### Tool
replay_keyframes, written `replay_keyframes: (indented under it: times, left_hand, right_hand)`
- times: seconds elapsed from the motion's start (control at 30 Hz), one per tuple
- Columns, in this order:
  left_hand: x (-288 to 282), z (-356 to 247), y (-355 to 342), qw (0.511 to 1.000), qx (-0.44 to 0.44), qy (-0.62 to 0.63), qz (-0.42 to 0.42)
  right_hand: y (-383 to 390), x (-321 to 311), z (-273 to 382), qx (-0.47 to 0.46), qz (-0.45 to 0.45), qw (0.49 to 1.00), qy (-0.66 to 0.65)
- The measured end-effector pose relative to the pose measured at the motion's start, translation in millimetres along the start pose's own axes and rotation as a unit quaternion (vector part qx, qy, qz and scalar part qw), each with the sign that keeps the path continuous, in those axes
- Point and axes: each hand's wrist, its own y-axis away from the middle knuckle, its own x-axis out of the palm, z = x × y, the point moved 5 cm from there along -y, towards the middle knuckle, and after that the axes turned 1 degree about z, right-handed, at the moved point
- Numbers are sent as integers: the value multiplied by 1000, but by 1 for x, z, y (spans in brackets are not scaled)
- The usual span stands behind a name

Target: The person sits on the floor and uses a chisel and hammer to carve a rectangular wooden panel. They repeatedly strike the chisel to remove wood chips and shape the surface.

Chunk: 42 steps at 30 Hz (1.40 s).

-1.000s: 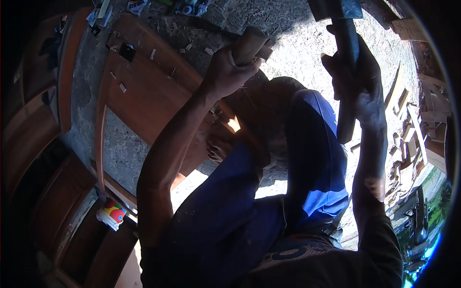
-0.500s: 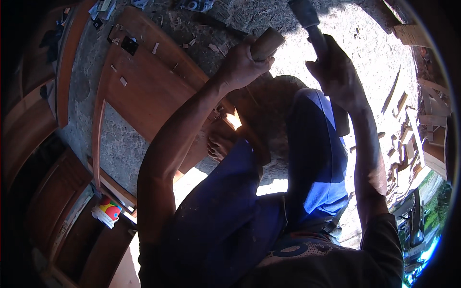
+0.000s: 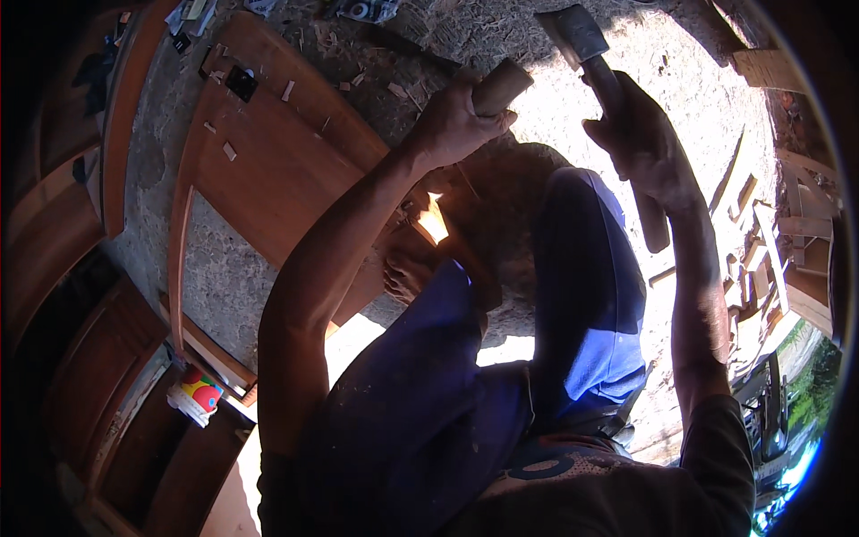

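Observation:
My left hand (image 3: pixel 450 125) is closed around a short wooden piece (image 3: pixel 503 88), whose pale end sticks out toward the right. My right hand (image 3: pixel 646 148) grips the handle of a hatchet (image 3: pixel 577 36). Its broad metal head is up at the top of the view, just right of the wooden piece and apart from it. The lower end of the handle shows beneath my fist, beside my right forearm. Below my left hand lies a brown wooden board (image 3: pixel 273 170), partly covered by my left forearm.
Between my knees and hands sits a dark, stump-like block (image 3: pixel 514 192). Wood offcuts (image 3: pixel 756 268) are heaped at the right. Brown wooden furniture parts (image 3: pixel 121 134) and a colourful tub (image 3: pixel 195 394) stand at the left. Wood chips litter the board and ground.
My right hand has moved a little right, and the hatchet has come lower, showing more of its head and handle end. My left hand and the wooden piece have barely shifted.

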Motion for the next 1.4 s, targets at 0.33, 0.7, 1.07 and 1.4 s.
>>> replay_keyframes:
  times: [0.33,0.7,1.07,1.4]
  left_hand:
    - [6,20,1,1000,-7,-2,24]
    - [-25,-66,39,970,-92,156,165]
    - [-20,-49,36,994,56,97,4]
    - [-60,7,141,860,-97,-412,287]
  right_hand:
    - [8,7,-7,84,9,995,-59]
    - [34,27,-4,81,-22,991,-100]
    - [46,46,-1,105,4,977,-187]
    - [52,43,-5,105,12,971,-213]
